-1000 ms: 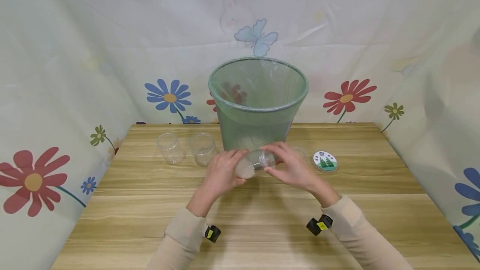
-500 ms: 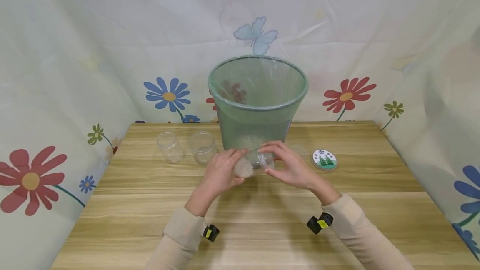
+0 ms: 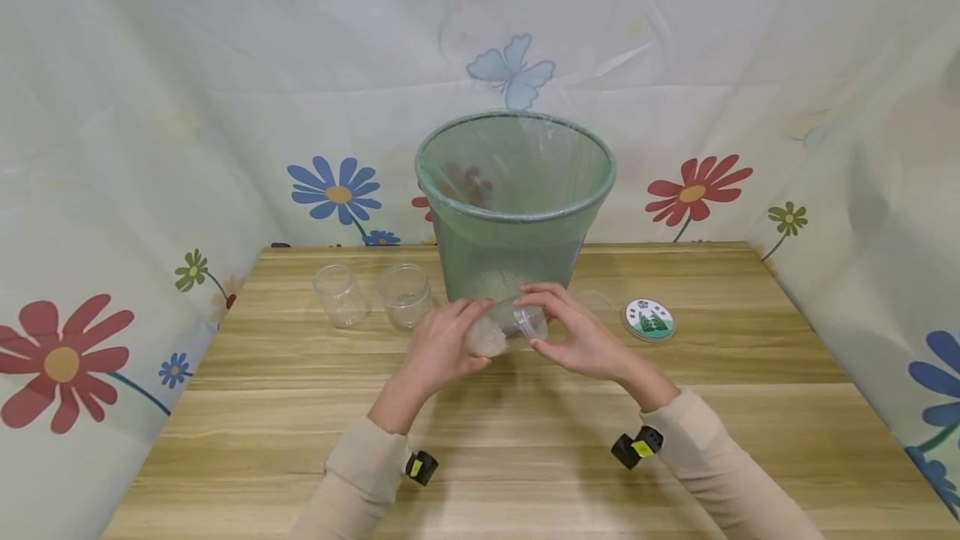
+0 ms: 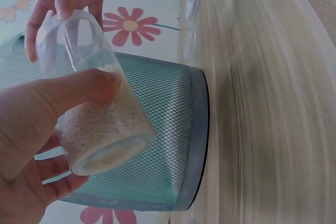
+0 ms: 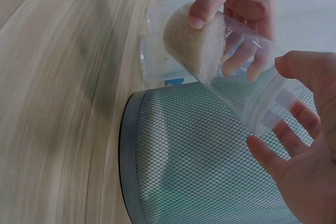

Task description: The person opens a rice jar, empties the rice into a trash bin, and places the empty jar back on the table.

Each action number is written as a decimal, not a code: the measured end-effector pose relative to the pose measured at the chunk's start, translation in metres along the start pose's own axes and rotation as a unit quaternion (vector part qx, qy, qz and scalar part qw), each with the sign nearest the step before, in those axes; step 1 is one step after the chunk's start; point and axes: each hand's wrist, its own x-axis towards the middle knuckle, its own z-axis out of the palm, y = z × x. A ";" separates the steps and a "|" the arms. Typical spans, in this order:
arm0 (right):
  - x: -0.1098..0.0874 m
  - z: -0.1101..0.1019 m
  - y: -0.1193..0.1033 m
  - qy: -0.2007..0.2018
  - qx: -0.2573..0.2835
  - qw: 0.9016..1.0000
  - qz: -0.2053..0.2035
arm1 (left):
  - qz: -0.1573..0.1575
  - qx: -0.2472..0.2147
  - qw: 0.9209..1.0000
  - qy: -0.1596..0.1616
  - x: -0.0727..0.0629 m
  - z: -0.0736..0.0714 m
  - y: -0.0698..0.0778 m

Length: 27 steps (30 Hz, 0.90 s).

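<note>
A clear jar lies tilted between both hands, partly filled with small whitish grains that look like rice. They are gathered at its base end, on the left. My left hand grips that end, thumb on the near side and fingers around the back, as the left wrist view shows. At the mouth end, my right hand holds the clear rim with thumb and fingers. Whether a lid covers the mouth I cannot tell. Just behind the jar stands a green mesh bin.
Two clear jars stand left of the bin on the wooden table. Right of it lie a clear round piece and a round disc with a green and white label. Flower-printed curtain encloses the back and sides.
Both hands keep their hold on the jar. The jar has shifted only very slightly, and the grains stay at its base end.
</note>
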 end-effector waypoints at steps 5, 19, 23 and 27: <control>0.000 0.001 -0.001 -0.005 0.013 1.000 0.010 | 0.001 -0.004 1.000 0.004 -0.001 0.000 -0.001; 0.005 -0.001 -0.013 0.041 -0.023 0.991 0.123 | 0.011 0.005 1.000 0.022 -0.005 0.003 0.000; 0.006 -0.001 -0.014 0.041 -0.027 0.986 0.162 | 0.004 0.008 1.000 0.021 -0.005 0.004 0.000; 0.006 0.000 -0.014 0.035 -0.038 0.984 0.171 | -0.001 0.012 1.000 0.023 -0.005 0.004 0.000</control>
